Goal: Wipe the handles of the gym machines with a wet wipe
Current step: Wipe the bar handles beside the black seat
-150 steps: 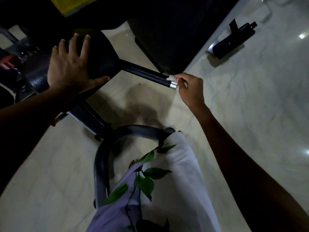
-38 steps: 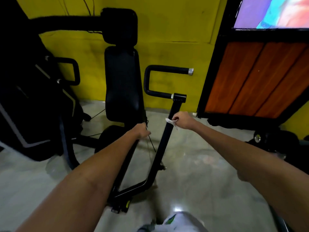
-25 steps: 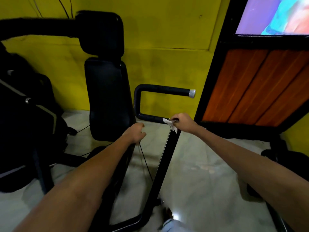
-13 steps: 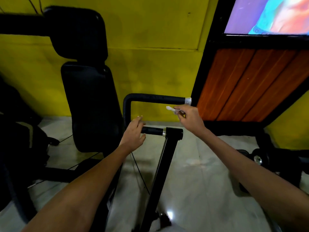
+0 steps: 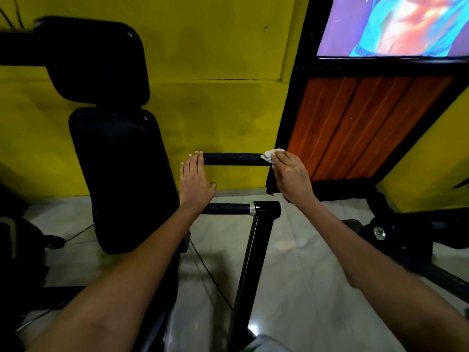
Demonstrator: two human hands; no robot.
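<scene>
Our right hand [image 5: 290, 177] pinches the wipe [image 5: 270, 155] against the right end of the upper handle [image 5: 232, 159], our left hand [image 5: 195, 182] lies flat-fingered at its left bend, and the small wipe could slip off the rounded end mid-stroke.

Two bare hands: left hand [image 5: 195, 181], right hand [image 5: 289, 174]. One crumpled white wet wipe [image 5: 271, 155]. Two black horizontal foam-covered handle bars: upper bar [image 5: 232, 159], lower bar [image 5: 228, 209]. One black slanted metal post [image 5: 251, 265]. Two black padded cushions: backrest pad [image 5: 121, 179], headrest pad [image 5: 96, 59]. One orange wooden slatted panel [image 5: 360, 125]. One lit screen [image 5: 396, 26].
</scene>
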